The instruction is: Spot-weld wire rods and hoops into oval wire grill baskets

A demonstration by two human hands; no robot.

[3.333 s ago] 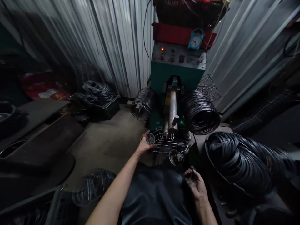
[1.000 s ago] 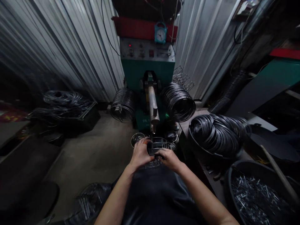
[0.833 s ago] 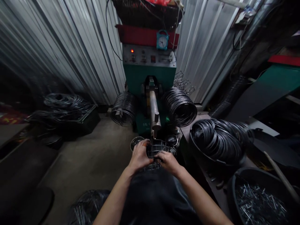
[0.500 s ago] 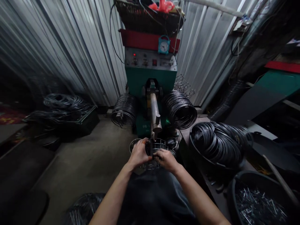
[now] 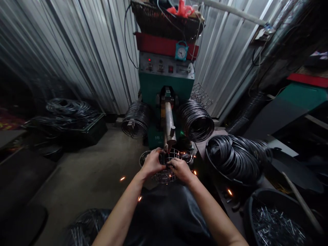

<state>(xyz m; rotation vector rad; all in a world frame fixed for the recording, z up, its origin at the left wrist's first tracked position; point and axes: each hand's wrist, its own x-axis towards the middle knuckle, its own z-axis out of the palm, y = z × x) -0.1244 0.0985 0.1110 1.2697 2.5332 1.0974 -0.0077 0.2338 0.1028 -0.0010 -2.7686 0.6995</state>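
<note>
Both my hands grip a round wire basket (image 5: 164, 177) under the tip of a spot welder (image 5: 170, 124). My left hand (image 5: 153, 162) is closed on its left side, thumb pointing inward. On the right side, my right hand (image 5: 180, 168) pinches the wire with bent fingers. The welder's metal arm reaches down to the basket's far wire, just beyond my fingertips. Orange sparks (image 5: 195, 172) fly out around my hands. My fingers partly hide the basket's middle.
Coils of wire rings hang left (image 5: 135, 119) and right (image 5: 196, 120) of the welder. A tub of wire rings (image 5: 212, 167) stands at right, near a bucket of short metal rods (image 5: 247, 218). A crate with wire rings (image 5: 96, 125) sits at left.
Sparks have appeared around the welder tip and my hands. My hands still hold the basket in nearly the same place; the view has shifted slightly.
</note>
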